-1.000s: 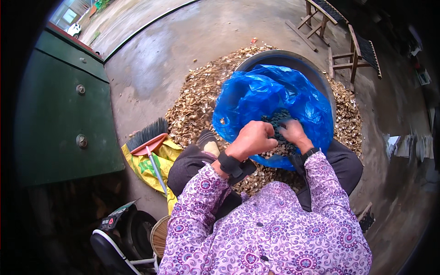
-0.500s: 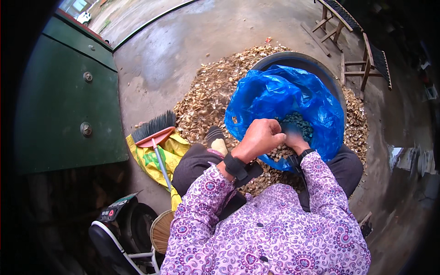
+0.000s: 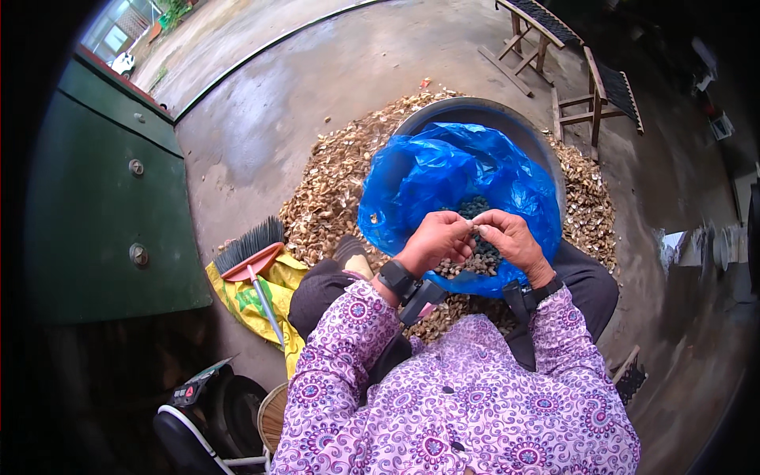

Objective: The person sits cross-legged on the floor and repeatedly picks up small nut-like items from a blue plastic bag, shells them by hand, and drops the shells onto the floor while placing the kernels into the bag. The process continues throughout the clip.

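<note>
My left hand [image 3: 437,241] and my right hand [image 3: 518,244] meet at the fingertips above a blue plastic bag [image 3: 463,154]. Both pinch at one spot, where a tiny pale piece, too small to name, seems to sit between them. Under the hands, the bag's mouth gapes over many small rounded nut-like pieces [image 3: 480,265], tinted blue-green deeper inside. The bag lies in a wide grey metal basin [image 3: 518,125] between my knees. Each wrist wears a black strap.
Tan broken shells [image 3: 328,184] spread around the basin. On the left, a broom [image 3: 252,261] lies on a yellow sack [image 3: 229,283] near a green metal door [image 3: 103,206]. A round straw-coloured object [image 3: 273,416] stands by my left elbow. Wooden-framed seats [image 3: 594,99] stand far right.
My right hand has come up out of the bag, and its fingertips now meet those of my left hand. The whole view has shifted, moving the scene slightly left.
</note>
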`<state>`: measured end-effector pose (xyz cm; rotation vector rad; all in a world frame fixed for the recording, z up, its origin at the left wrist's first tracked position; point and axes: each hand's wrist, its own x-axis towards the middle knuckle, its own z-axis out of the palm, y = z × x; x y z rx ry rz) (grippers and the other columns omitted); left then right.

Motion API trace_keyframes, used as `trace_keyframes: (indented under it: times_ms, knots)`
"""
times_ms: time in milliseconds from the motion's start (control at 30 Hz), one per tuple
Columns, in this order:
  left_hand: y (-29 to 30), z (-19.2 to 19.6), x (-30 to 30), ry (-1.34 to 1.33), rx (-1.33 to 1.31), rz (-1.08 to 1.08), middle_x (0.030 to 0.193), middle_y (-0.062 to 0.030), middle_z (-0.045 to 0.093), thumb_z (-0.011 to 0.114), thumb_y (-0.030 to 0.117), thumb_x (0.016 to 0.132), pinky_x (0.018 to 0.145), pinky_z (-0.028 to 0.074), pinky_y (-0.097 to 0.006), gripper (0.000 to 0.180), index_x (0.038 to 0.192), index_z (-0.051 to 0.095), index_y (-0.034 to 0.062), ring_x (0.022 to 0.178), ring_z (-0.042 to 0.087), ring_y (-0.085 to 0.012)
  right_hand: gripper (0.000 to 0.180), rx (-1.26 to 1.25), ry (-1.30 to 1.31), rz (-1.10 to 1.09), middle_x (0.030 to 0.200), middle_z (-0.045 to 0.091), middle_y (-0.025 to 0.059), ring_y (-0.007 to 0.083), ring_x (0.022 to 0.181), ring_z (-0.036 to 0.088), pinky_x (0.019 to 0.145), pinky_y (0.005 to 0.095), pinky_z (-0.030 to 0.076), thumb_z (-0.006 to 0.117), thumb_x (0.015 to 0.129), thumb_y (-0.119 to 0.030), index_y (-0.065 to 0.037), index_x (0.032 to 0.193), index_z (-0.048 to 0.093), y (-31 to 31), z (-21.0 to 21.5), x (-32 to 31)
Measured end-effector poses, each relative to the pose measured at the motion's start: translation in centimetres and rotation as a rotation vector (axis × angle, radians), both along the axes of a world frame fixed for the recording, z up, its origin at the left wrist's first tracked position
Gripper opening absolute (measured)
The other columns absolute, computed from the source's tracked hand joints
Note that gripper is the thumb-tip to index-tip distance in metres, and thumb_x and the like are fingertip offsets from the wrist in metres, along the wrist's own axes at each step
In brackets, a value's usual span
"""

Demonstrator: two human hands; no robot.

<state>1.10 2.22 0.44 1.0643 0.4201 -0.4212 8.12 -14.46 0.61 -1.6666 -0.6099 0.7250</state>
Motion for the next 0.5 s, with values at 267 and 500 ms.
trace_keyframes:
  times_ms: [267, 500]
  knots:
    - [-0.52, 0.51, 0.65, -0.057, -0.167, 0.261, 0.073, -0.0069, 0.059, 0.065, 0.003, 0.071, 0.055, 0.048, -0.025, 0.015, 0.083, 0.056, 0.0005, 0.064, 0.058, -0.0145, 0.022, 0.056, 0.151, -0.106, 0.085, 0.062, 0.0024, 0.0085, 0.078, 0.056, 0.07, 0.0216, 0.045, 0.061, 0.082, -0.018, 0.0, 0.096, 0.061, 0.21, -0.17, -0.21]
    - [-0.71, 0.28, 1.1, -0.169, -0.017, 0.177, 0.071, -0.0051, 0.059, 0.064, 0.005, 0.073, 0.052, 0.047, -0.022, 0.01, 0.078, 0.057, 0.0018, 0.061, 0.058, -0.0117, 0.019, 0.069, 0.024, -0.164, 0.086, 0.063, 0.0037, 0.0098, 0.079, 0.057, 0.071, 0.0224, 0.045, 0.06, 0.083, -0.013, 0.001, 0.096, 0.062, -0.08, 0.19, -0.19]
